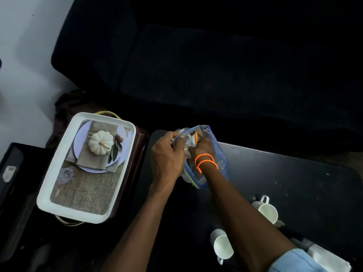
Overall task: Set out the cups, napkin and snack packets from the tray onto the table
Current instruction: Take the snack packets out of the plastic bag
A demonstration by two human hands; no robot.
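Observation:
A clear zip bag with a blue rim lies on the black table, with snack packets inside it. My left hand grips the bag's open rim on the left. My right hand, with orange bead bracelets at the wrist, reaches inside the bag and closes on a packet. Two white cups stand on the table near me. A white napkin lies at the lower right. The white tray with a pumpkin picture sits at the left and holds nothing.
A dark sofa fills the space behind the table. The tray rests on a brown stand with wire handles. A black box sits at the far left. A white wall is at the upper left.

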